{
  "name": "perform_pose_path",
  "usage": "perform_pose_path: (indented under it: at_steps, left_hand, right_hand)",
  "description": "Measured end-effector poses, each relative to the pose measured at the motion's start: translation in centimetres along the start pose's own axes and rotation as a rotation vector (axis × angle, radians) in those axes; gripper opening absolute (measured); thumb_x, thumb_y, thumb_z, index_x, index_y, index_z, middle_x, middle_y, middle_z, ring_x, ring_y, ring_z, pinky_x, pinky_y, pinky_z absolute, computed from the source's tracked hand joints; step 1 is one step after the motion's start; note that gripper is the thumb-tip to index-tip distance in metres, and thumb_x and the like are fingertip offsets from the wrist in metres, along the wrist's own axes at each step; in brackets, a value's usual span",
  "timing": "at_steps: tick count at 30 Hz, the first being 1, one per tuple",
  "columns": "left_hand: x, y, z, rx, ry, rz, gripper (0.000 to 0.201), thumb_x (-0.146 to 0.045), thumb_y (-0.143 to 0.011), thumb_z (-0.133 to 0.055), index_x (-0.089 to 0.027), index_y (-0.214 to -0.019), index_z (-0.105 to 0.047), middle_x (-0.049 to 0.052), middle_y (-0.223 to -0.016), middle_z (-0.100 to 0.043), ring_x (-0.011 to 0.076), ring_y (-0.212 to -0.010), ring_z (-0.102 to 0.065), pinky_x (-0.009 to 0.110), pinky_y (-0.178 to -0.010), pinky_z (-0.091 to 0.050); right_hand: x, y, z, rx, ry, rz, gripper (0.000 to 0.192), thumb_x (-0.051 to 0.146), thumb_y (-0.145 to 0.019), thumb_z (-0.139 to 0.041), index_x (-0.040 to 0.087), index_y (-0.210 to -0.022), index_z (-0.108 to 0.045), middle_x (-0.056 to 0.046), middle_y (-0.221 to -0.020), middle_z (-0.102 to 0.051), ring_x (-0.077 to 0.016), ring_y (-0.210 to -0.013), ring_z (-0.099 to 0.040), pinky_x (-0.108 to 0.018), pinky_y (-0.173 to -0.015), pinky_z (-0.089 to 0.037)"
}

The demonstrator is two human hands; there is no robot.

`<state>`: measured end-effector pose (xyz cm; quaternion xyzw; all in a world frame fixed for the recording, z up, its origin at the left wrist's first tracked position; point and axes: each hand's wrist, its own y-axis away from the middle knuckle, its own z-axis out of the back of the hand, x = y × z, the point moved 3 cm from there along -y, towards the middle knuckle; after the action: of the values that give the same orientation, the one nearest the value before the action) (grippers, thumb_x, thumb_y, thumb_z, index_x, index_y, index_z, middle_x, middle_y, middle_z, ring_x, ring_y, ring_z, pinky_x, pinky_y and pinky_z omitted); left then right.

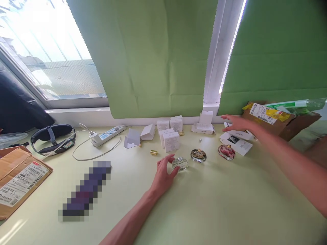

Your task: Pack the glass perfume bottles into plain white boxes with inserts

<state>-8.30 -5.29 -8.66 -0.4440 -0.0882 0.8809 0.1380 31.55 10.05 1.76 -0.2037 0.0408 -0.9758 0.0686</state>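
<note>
A clear, rounded glass perfume bottle [180,164] stands on the table, its left side between the thumb and fingers of my left hand [165,170]. My right hand [236,123] reaches out to the far right with fingers apart and nothing visible in them. Below that hand lie a white printed card [238,143] and other white papers. Between my hands stand a bottle with a dark pattern [198,155] and one with a pink-red pattern [226,152]. A small silvery piece [200,140] lies behind them, and a gold cylinder [153,152] lies left of the white boxes [171,141].
An opened white box [203,127] is by the wall, with unfolded white cartons [132,139] further left. A power strip [108,134], its cable and a black headset [53,139] occupy the left. Cardboard boxes stand at the left [22,180] and right [270,117]. A pixelated patch covers something front left.
</note>
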Motion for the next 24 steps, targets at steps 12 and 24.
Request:
perform_pose_path:
  at_steps: [12,24]
  left_hand:
    - [0.7,0.2,-0.2,0.01,-0.001,0.031,0.047,-0.03,-0.086,-0.059,-0.034,-0.129,-0.042,0.001,-0.115,-0.061,0.0216,-0.116,-0.049,0.043,-0.104,-0.034]
    - [0.1,0.0,-0.1,0.005,0.005,0.015,0.045,-0.032,-0.086,-0.06,-0.03,-0.128,-0.044,0.002,-0.114,-0.062,0.0218,-0.115,-0.049,0.042,-0.102,-0.036]
  right_hand:
    - [1.9,-7.5,-8.9,0.129,0.228,-0.011,0.032,0.033,-0.092,-0.057,0.018,-0.121,-0.057,-0.009,-0.122,-0.059,-0.0207,-0.102,-0.061,-0.041,-0.085,-0.052]
    - [7.6,1.9,-3.7,-0.303,0.124,0.165,0.1,0.039,-0.07,-0.072,0.022,-0.148,-0.011,-0.016,-0.139,-0.043,-0.0363,-0.125,-0.041,-0.051,-0.101,-0.037]
